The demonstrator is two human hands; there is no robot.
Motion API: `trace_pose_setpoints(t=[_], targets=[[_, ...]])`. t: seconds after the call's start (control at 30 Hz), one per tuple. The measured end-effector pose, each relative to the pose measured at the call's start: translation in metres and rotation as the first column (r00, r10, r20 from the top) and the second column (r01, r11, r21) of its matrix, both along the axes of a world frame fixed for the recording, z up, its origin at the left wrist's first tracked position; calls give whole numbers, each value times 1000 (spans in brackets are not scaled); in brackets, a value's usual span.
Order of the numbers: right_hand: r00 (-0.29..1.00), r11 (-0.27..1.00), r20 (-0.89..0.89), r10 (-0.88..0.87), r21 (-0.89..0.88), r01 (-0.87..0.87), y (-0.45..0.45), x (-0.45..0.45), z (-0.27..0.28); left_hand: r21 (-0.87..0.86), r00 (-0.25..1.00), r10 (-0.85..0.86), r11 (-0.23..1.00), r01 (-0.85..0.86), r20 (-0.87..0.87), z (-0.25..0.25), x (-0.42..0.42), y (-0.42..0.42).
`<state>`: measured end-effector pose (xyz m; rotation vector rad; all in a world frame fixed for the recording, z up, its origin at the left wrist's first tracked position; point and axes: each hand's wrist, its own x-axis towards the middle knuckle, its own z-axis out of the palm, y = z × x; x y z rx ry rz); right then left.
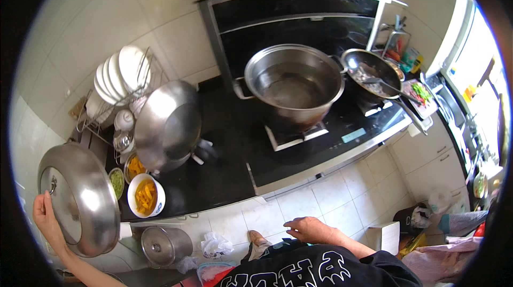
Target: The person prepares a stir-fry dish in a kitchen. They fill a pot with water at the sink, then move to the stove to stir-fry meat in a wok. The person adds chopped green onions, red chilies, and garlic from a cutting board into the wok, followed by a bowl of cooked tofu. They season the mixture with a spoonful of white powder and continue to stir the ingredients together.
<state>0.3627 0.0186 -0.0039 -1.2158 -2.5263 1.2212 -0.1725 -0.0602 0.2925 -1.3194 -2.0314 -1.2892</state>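
At the far left, my left hand grips the knob of a large domed steel lid, which is tilted on its side at the counter's end. My right hand hangs over the floor near my body, fingers loosely apart, holding nothing. A big steel pot with clear liquid in it stands on the middle burner. On the right burner is a frying pan with pale food and a spatula. A steel wok leans against the dish rack. Beside the lid are a white bowl of yellow-orange pieces and a bowl of something green.
White plates stand in a wire dish rack at the left wall. A tray of chopped green and red food lies right of the pan. Below are a lidded steel pot and a white plastic bag. Bottles line the shelf above the stove.
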Motion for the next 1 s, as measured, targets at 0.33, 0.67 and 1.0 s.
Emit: trace_pose_setpoints(t=[0.33,0.67,1.0], targets=[[967,959,-48,-249,127,253,-35,180,0,-146,803,-567,792,593,185,33,289,183],[817,819,-128,-562,51,571,-42,263,10,-287,620,-766,564,774,168,-5,426,371],[503,504,-35,-863,-87,859,-27,274,17,-317,560,-753,468,825,345,-66,433,480]])
